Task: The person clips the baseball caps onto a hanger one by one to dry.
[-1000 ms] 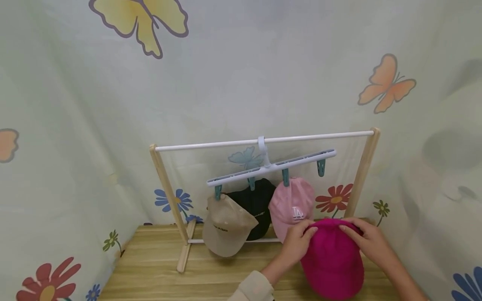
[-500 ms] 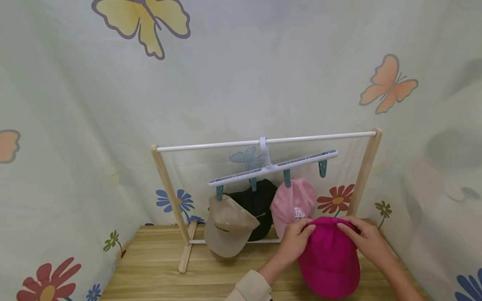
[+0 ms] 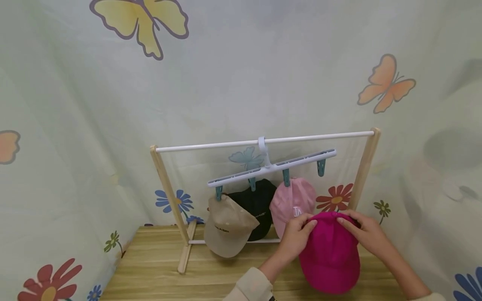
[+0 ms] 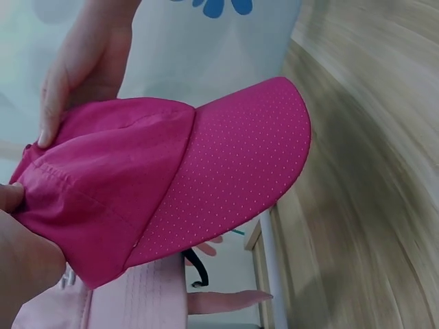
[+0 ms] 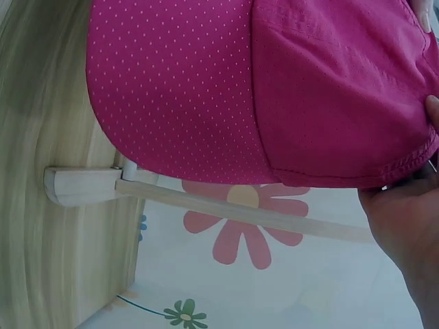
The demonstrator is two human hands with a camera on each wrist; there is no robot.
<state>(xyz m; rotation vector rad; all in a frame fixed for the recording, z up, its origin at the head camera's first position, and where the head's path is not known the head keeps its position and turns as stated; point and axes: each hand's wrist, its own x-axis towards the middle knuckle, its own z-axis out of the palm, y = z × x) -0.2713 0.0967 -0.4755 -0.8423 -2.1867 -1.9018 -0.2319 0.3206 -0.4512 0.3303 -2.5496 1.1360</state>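
Note:
A magenta baseball cap (image 3: 331, 255) hangs brim-down between my two hands, above the wooden table. My left hand (image 3: 295, 236) pinches its upper left edge, thumb in front. The upper right edge is pinched by my right hand (image 3: 367, 232) in the same way. The left wrist view shows the cap's dotted brim (image 4: 240, 157) standing off the wood surface. Just behind my left hand hangs a pink cap (image 3: 291, 200) with white letters, partly covered. A white hanger (image 3: 271, 167) tilts up to the right, and its rightmost green clip (image 3: 321, 167) holds nothing.
The hanger hooks over a white rod (image 3: 320, 137) on a wooden-legged rack (image 3: 163, 184). A beige cap (image 3: 227, 225) and a black cap (image 3: 265, 202) hang from its left clips. Below lies the wooden table (image 3: 150, 267); a printed curtain (image 3: 241, 75) stands behind.
Both hands have raised the magenta cap slightly and brought it a little left. The caps on the hanger stay in place.

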